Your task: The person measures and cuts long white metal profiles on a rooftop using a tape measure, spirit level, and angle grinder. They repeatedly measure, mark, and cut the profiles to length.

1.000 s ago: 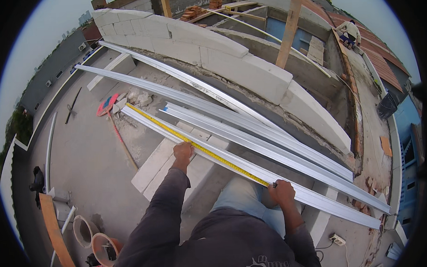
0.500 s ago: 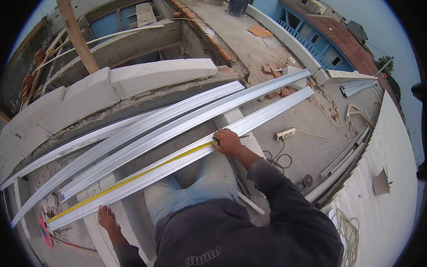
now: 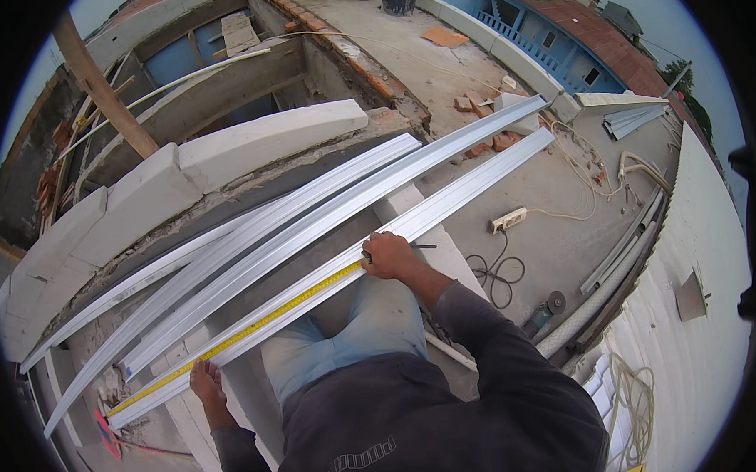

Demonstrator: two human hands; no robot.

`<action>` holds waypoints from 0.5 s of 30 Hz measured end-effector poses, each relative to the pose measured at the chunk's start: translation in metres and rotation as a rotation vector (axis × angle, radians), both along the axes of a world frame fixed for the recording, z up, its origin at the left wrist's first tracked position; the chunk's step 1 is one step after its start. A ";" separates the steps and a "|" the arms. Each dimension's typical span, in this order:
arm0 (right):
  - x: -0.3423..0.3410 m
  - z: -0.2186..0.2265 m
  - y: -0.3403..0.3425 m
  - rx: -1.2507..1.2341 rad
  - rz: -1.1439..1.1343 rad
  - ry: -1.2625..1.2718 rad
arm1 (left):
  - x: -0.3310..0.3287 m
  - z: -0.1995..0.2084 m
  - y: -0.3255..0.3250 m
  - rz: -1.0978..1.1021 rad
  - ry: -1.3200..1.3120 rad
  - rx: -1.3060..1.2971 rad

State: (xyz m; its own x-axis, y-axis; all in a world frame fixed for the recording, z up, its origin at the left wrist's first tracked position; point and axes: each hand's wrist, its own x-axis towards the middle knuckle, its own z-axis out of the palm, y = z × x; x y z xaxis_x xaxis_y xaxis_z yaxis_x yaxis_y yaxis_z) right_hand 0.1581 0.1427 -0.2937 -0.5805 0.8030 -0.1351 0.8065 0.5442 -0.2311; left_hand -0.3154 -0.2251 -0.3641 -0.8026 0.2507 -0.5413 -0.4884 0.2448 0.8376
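A yellow tape measure blade (image 3: 281,309) lies stretched along the nearest of several long silvery metal channels (image 3: 476,179). My right hand (image 3: 389,255) is closed around the tape's dark case, mostly hidden by the fingers, and rests on the channel. A thin dark stick (image 3: 426,246), perhaps a pencil, pokes out beside that hand. Farther down the channel, my left hand (image 3: 207,383) has its fingers bent at the near edge, fingertips against the blade. The blade's far end reaches the channel's lower-left end, near a red-and-blue object (image 3: 108,434) on the floor.
White blocks (image 3: 445,254) support the channels from below. A block wall (image 3: 266,136) borders an open pit behind. At right are a power strip (image 3: 508,221) with a coiled black cord, an angle grinder (image 3: 545,314), pipes (image 3: 624,248), and a corrugated white sheet (image 3: 673,334).
My left hand has moved up from beside the channel to its edge, touching the tape blade. The right hand keeps hold of the tape case. The whole view has shifted slightly.
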 end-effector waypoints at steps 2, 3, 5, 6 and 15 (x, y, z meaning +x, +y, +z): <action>0.008 -0.001 0.005 -0.004 0.017 0.026 | 0.008 0.003 0.007 -0.012 0.019 -0.007; 0.010 -0.002 0.004 0.043 0.036 0.039 | 0.013 0.003 0.010 0.023 0.055 0.014; 0.014 -0.002 0.008 -0.016 0.060 0.080 | 0.019 0.011 0.011 0.001 0.062 0.112; 0.015 -0.005 0.007 0.027 0.066 0.116 | 0.023 0.014 0.015 0.072 0.073 0.084; 0.056 -0.004 0.073 0.144 0.101 0.135 | 0.031 0.023 0.021 0.040 0.124 -0.052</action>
State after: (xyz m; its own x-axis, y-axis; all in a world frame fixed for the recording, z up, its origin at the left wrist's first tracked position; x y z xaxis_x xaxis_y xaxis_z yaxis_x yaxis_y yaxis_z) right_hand 0.2139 0.2153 -0.2978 -0.6638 0.7455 0.0608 0.7135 0.6555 -0.2474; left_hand -0.2846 -0.2044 -0.3410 -0.8728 0.1910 -0.4491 -0.3925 0.2722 0.8786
